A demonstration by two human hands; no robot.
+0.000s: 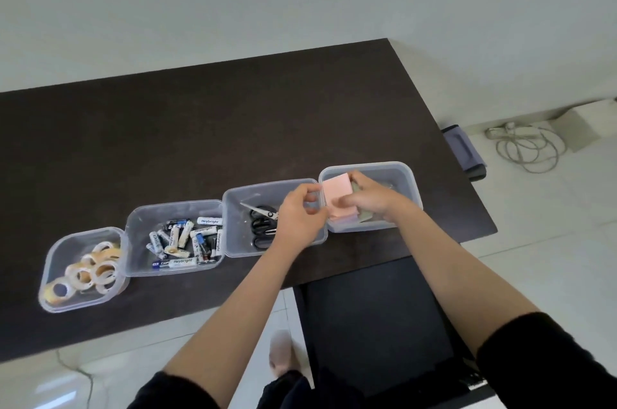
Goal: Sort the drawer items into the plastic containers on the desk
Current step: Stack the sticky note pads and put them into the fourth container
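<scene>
Four clear plastic containers stand in a row on the dark desk (pixel 200 128). The rightmost container (pixel 409 175) holds sticky-note pads. My right hand (pixel 370 200) grips a pink sticky-note pad (pixel 337 193) inside it, over the container's left side. My left hand (pixel 298 218) hovers over the scissors container (pixel 233 205), fingers pinching the pad's left edge. Black-handled scissors (pixel 262 221) lie partly hidden under that hand. Other greenish pads under my right hand are mostly covered.
A container of batteries (pixel 182 236) and one of tape rolls (pixel 85 270) sit to the left. The open dark drawer (pixel 374 318) is below the desk edge. A white cable (pixel 527 145) lies coiled on the floor at right.
</scene>
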